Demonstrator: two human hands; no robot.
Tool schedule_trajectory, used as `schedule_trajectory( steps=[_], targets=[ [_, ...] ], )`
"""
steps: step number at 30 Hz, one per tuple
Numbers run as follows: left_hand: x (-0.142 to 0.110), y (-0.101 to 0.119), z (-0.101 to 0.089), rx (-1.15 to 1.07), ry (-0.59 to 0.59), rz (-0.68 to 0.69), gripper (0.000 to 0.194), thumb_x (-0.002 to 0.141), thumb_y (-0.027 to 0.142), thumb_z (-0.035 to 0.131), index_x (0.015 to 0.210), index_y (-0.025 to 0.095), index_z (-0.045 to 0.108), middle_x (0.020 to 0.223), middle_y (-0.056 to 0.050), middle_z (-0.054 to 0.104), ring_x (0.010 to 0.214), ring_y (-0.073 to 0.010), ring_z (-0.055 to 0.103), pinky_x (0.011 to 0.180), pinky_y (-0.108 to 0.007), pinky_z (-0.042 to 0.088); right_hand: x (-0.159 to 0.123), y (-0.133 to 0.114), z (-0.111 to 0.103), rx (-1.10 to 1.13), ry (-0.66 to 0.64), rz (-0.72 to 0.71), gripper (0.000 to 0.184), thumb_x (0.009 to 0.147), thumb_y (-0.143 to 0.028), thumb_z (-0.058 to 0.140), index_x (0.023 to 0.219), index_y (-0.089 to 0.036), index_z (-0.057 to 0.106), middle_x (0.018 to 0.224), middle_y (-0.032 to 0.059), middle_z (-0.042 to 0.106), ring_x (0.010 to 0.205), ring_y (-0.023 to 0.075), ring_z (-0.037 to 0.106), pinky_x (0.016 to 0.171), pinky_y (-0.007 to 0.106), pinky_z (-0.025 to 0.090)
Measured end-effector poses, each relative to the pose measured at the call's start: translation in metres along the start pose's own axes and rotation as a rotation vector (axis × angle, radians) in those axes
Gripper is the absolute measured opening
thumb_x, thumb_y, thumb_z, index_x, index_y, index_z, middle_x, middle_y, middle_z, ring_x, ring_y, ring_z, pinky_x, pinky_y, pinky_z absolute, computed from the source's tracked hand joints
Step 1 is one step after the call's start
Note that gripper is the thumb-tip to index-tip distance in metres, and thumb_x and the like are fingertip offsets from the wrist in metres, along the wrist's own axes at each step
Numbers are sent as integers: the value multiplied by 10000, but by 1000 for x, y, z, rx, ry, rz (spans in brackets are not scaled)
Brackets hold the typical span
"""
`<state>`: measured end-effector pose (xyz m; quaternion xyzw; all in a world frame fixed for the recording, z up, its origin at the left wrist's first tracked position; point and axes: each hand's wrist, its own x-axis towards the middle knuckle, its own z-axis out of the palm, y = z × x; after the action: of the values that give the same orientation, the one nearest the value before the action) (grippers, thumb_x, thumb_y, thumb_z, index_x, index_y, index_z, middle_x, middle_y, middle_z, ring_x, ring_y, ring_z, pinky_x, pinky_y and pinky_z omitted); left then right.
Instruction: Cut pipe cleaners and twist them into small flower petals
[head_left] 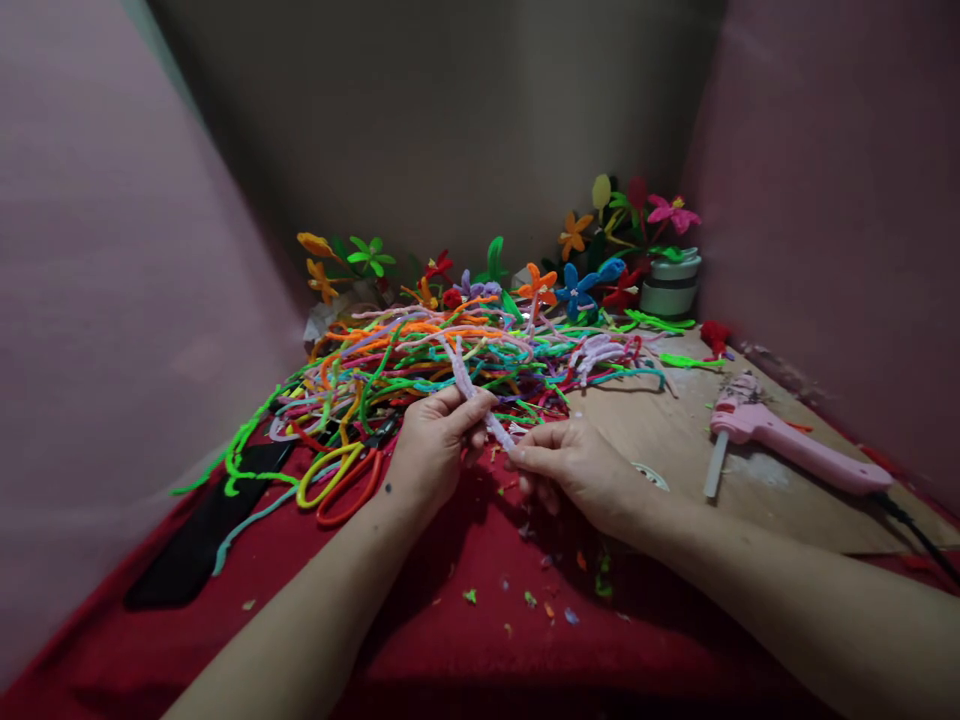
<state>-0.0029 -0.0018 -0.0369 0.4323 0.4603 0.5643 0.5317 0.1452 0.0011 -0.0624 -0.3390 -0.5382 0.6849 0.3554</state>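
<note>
A pale lilac pipe cleaner (463, 372), which looks folded or doubled, runs slantwise between my two hands. My left hand (439, 435) pinches it near the middle between thumb and fingers. At its lower right end, my right hand (566, 465) grips it with thumb and forefinger. Just behind the hands lies a large heap of pipe cleaners (420, 350) in many colours. Scissors with yellow and red handles (351, 490) rest left of my left hand, their blades partly hidden under the heap.
A pink glue gun (810, 450) lies on a brown board (675, 420) at right, its cord trailing off. Pipe-cleaner flowers (576, 290) stand along the back, some by a pale pot (670, 282). A black flat object (199, 540) lies at left on the red cloth (450, 650), with scattered fluff scraps.
</note>
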Motion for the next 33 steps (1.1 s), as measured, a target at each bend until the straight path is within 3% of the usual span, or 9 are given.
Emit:
schedule_trajectory(
  steps=[3, 5, 8, 13, 18, 23, 33],
  targets=[
    [-1, 0, 0, -49, -37, -60, 175, 653, 250, 702, 686, 130, 579, 489, 62, 459, 391, -17, 366, 399, -143, 302, 1, 1, 0, 148, -79, -43, 164, 698, -284, 622, 611, -148, 595, 552, -13, 581, 432, 64, 457, 437, 203, 330],
    [-3, -2, 1, -41, -83, -104, 174, 651, 255, 703, 693, 128, 592, 490, 54, 469, 394, -23, 384, 410, -152, 324, 3, 2, -1, 179, -98, -85, 182, 721, -286, 606, 612, -142, 604, 555, -7, 568, 475, 70, 456, 494, 219, 339],
    [-5, -5, 2, -1, -127, -136, 189, 647, 272, 707, 712, 120, 614, 535, 21, 529, 420, -39, 440, 424, -162, 347, 4, 4, -3, 116, -64, -94, 271, 751, -303, 578, 534, -140, 578, 485, -11, 519, 459, 71, 413, 478, 227, 290],
    [-7, -7, 3, -26, -145, -200, 234, 663, 327, 696, 769, 141, 603, 553, 31, 525, 390, -23, 412, 375, -142, 301, 4, 3, -4, 108, 33, -34, 204, 665, -299, 673, 554, -140, 606, 452, -35, 493, 408, 50, 325, 426, 226, 212],
    [-9, -9, 5, 31, -234, -265, 212, 709, 343, 651, 783, 172, 551, 480, 60, 490, 307, -25, 342, 292, -133, 218, 5, -2, -5, 299, 163, -67, 147, 614, -282, 711, 653, -156, 646, 586, -20, 586, 511, 71, 482, 496, 211, 343],
    [-13, -17, 9, 171, -325, -249, 193, 741, 297, 601, 659, 127, 561, 418, 43, 475, 276, -27, 316, 278, -146, 221, 9, 0, -7, 345, 149, -85, 141, 615, -254, 701, 628, -132, 631, 568, -22, 566, 486, 61, 474, 454, 192, 333],
    [-21, -35, 19, 119, -239, -233, 220, 779, 310, 533, 635, 149, 494, 346, 57, 450, 259, -37, 313, 286, -141, 213, 11, 3, -8, 480, 145, -26, 103, 613, -187, 697, 613, -119, 619, 524, -28, 539, 448, 40, 428, 419, 161, 300]
  ],
)
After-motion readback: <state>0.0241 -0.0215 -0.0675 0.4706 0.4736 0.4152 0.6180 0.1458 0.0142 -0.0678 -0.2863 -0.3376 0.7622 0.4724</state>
